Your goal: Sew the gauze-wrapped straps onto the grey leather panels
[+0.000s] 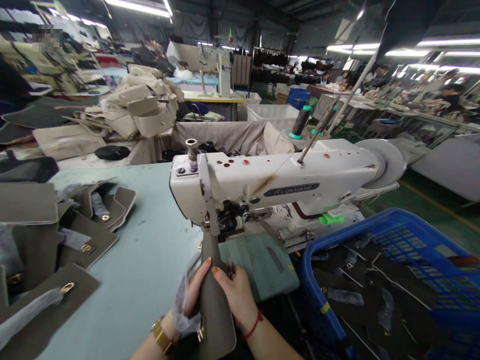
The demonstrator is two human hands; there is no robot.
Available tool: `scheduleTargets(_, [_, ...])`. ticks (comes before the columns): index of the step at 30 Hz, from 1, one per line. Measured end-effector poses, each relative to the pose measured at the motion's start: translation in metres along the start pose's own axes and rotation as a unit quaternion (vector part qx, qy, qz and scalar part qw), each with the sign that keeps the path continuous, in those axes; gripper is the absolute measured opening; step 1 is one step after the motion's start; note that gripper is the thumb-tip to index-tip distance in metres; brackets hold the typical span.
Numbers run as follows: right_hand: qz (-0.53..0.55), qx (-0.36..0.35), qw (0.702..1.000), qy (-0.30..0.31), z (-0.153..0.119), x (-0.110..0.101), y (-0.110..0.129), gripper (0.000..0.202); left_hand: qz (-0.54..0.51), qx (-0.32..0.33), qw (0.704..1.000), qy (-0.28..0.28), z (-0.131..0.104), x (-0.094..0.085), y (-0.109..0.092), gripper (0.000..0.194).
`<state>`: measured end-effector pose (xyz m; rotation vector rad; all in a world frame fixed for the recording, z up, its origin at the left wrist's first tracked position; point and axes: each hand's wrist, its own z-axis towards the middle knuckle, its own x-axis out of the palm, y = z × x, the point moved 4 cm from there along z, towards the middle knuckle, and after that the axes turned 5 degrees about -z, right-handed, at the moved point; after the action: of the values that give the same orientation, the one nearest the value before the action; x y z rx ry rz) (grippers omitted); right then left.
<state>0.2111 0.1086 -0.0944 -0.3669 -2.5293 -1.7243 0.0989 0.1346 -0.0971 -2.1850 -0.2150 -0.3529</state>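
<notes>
A dark grey-brown bag panel (216, 315) runs lengthwise from under the head of a white sewing machine (240, 175) toward me. My left hand (193, 290) grips its left edge, thumb on top. Clear plastic wrap (183, 305) hangs beside that hand, and a gold clasp (201, 334) shows below it. On the right edge my right hand (239, 295) is closed, with its thumb on the panel. A small dark, shiny object sticks up by its fingers; its kind is unclear. The needle area is partly hidden behind the machine's front.
Similar panels with wrapped straps and gold clasps (67, 287) lie on the pale blue tabletop (150, 240) at left. A blue plastic basket (311, 270) at right holds more. Beyond the machine are a thread cone (301, 121) and piled beige bags (146, 110).
</notes>
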Motion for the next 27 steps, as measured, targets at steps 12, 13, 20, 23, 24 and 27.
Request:
scheduleTargets(12, [-0.135,-0.060,0.989,-0.018,-0.002,-0.006,0.014,0.037,0.109,0.127,0.986,-0.020,0.002,-0.008,-0.011,0.051])
scheduleTargets(13, [-0.136,-0.063,0.989,-0.017,-0.001,-0.005,0.015,0.037,0.115,0.132,0.984,-0.023,0.002,-0.009,-0.011,0.051])
scheduleTargets(20, [-0.119,-0.061,0.991,-0.015,0.011,-0.003,0.017,0.033,0.080,0.130,0.988,-0.001,0.009,-0.006,-0.020,0.041])
scheduleTargets(23, [-0.116,-0.059,0.991,-0.012,0.018,-0.002,0.019,0.033,0.082,0.131,0.988,0.001,0.013,-0.005,-0.027,0.042])
scheduleTargets(24, [-0.116,-0.057,0.991,-0.011,0.020,-0.002,0.020,0.033,0.083,0.130,0.988,0.000,0.014,-0.005,-0.029,0.043])
scheduleTargets(27, [-0.127,-0.062,0.990,-0.008,0.027,-0.001,0.023,0.035,0.092,0.136,0.986,-0.002,0.020,-0.005,-0.034,0.043])
